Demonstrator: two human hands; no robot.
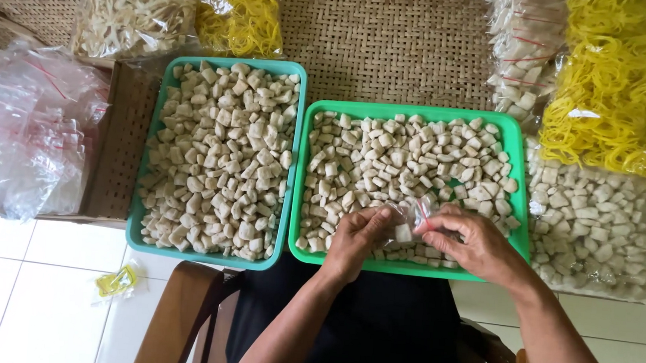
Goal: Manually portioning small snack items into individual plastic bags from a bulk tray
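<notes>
A small clear bag (410, 218) is held between both hands over the near edge of the green tray (519, 216). The left hand (354, 243) is pinched on the bag's left side, fingers (378, 216) together on the plastic. The right hand (476, 247) grips the bag's right side, fingers (434, 227) closed on it. A few pale pieces are seen inside the bag.

The green tray is filled with pale, chunky crackers (406, 164). Just left of the green tray, touching it, a teal tray (297, 69) is set, also heaped with the same pieces. Both rest on a woven mat (392, 36).

Right of the green tray, a clear sack of crackers (593, 220) is laid, with a bag of yellow rubber bands (620, 95) behind it. Far left of the green tray, a pile of empty clear bags (27, 133) is seen. Beyond the teal tray, two more sacks (176, 12) lie, one pale, one yellow. Near of the teal tray, a yellow scrap (116, 281) is on the white tile floor (32, 298).
</notes>
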